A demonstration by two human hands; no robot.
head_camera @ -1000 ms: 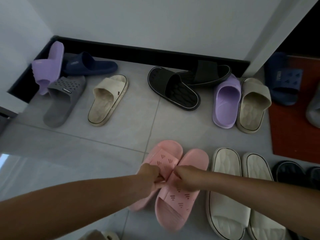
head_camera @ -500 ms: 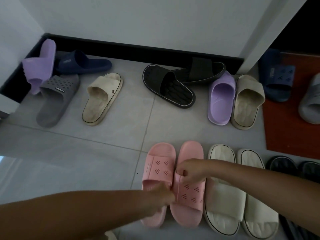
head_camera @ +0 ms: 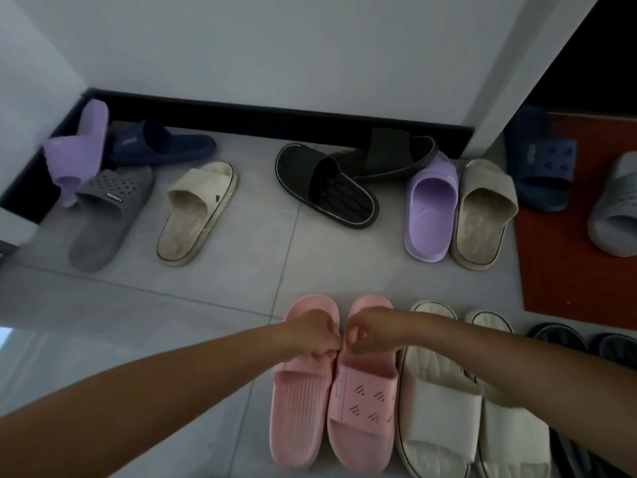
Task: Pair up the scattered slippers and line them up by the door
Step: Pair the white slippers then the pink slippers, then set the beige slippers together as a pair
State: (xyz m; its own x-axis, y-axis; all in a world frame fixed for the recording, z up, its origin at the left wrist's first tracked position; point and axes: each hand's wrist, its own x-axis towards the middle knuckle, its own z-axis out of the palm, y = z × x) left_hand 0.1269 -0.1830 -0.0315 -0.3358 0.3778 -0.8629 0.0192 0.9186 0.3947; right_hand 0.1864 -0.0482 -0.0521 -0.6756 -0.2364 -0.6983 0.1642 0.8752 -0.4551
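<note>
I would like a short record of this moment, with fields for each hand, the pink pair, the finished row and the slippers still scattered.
left hand: grips left pink slipper at its inner edge
right hand: grips right pink slipper at its inner edge
pink pair: side by side on the floor
row: cream pair right of the pink one; dark pair beyond, partly cut off
scattered: purple slipper leaning in left corner, second purple slipper beside a beige slipper

One wide-angle head view — steeply down and forward, close above the pink slippers (head_camera: pixel 358 408) — wall (head_camera: pixel 275 46) beyond.
</note>
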